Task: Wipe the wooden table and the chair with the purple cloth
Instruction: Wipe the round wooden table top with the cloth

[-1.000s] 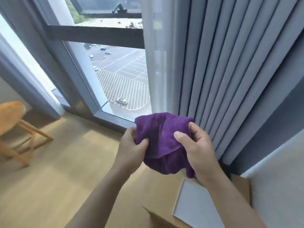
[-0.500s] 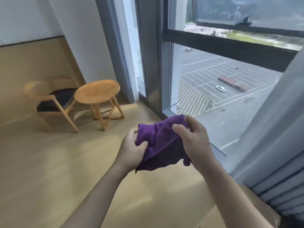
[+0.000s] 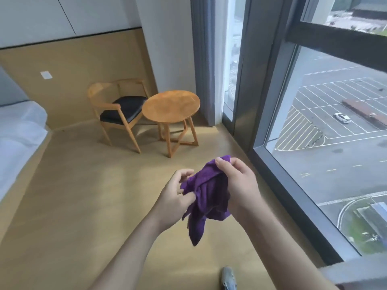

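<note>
Light wood floor point(image 3: 83, 206), round wooden table point(image 3: 170, 105) (bare top), chair point(image 3: 119, 109) just beside it

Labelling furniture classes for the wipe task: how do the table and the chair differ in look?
The wooden table has a round, bare wood top; the chair has a dark padded seat in its wood frame. The table has no back; the chair has a curved backrest and armrests. The table's legs join in a crossed base; the chair stands on separate straight legs. Shared: light wood, both on the floor in the corner, side by side.
</note>
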